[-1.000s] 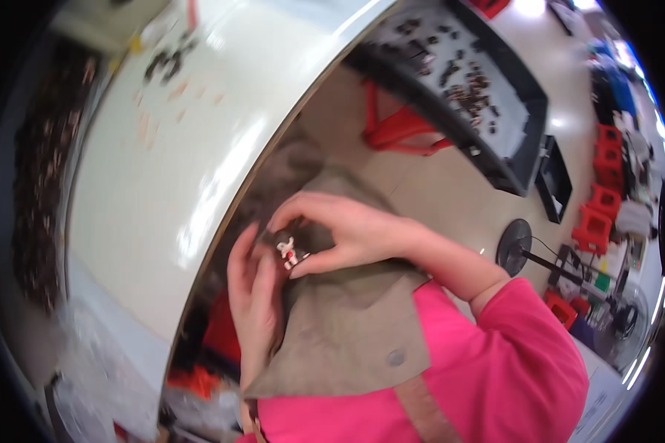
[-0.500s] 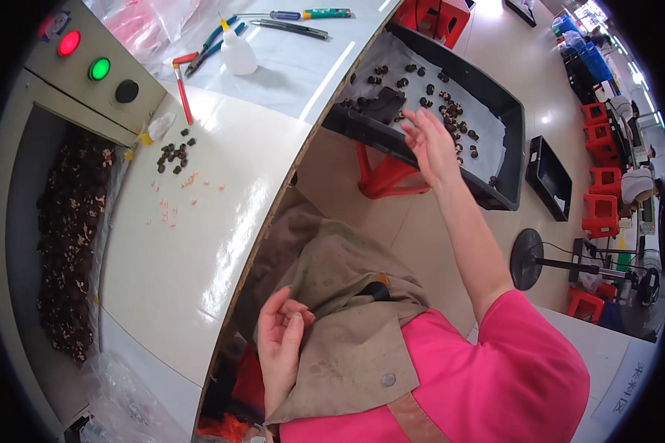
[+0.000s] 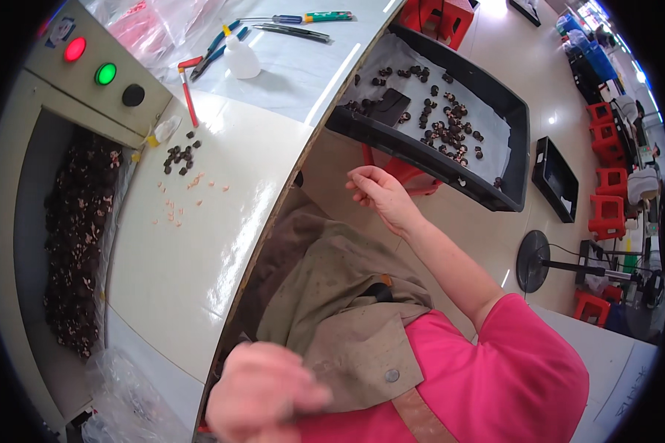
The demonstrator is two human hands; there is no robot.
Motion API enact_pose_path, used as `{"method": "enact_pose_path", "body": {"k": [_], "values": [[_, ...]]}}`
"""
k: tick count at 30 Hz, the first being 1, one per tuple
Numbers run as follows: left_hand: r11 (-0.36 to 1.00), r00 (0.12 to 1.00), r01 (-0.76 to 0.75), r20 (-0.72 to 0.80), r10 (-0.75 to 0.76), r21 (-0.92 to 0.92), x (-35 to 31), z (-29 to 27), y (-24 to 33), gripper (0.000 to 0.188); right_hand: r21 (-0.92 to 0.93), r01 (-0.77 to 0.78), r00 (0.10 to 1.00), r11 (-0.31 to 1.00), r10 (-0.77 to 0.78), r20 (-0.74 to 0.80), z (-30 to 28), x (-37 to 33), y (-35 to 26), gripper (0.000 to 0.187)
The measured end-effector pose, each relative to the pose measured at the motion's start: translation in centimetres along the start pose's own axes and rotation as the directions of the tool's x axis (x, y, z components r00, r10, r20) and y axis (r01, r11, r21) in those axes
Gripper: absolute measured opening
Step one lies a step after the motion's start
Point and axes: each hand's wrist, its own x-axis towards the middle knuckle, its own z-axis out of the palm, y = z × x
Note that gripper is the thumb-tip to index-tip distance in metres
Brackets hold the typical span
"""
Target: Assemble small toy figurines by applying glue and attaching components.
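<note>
The right hand's (image 3: 380,196) grip is curled nearly closed; I cannot tell whether it holds anything. The left hand (image 3: 262,395) is blurred, its grip unreadable. Dark-and-pale figurines (image 3: 447,135), seemingly assembled, lie in the black tray (image 3: 488,190); dark pieces (image 3: 178,159) and pale pieces (image 3: 195,179) lie loose on the tabletop (image 3: 177,273).

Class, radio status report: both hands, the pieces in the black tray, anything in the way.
Left hand blurred, right hand curled; can't tell if either holds anything. Dark pieces scattered in tray; its side wall between right hand and them.
</note>
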Motion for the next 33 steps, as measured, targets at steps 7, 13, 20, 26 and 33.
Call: {"method": "enact_pose_path", "body": {"k": [7, 13, 20, 26, 33], "values": [[0.998, 0.998, -0.064, 0.030, 0.064, 0.006, 5.2, 0.5, 5.6, 0.036, -0.197, 0.307, 0.950, 0.931, -0.314, -0.003, -1.6, 3.9, -5.3, 0.021], [0.970, 0.966, -0.011, 0.252, -0.051, 0.241, 5.9, -1.3, 6.2, 0.056, -0.764, -0.079, 0.977, 0.641, -0.102, -0.187, -12.3, 14.3, -8.0, 0.034], [0.401, 0.951, 0.307, -0.289, -0.106, 0.863, -1.0, -4.2, -2.5, 0.027, -0.995, -0.066, 0.985, -0.074, 0.157, -0.077, -16.1, 23.2, -3.2, 0.032], [0.475, 0.713, 0.658, -0.687, -0.144, 0.584, -4.7, -5.4, -5.5, 0.027, -0.991, -0.134, 0.990, 0.017, 0.041, -0.134, -21.1, 27.3, 0.8, 0.024], [0.385, 0.738, 0.657, -0.656, -0.157, 0.648, -4.1, -5.9, -6.2, 0.029, -0.196, -0.423, 0.836, 0.884, 0.298, -0.460, -18.1, 25.6, 0.1, 0.021]]}}
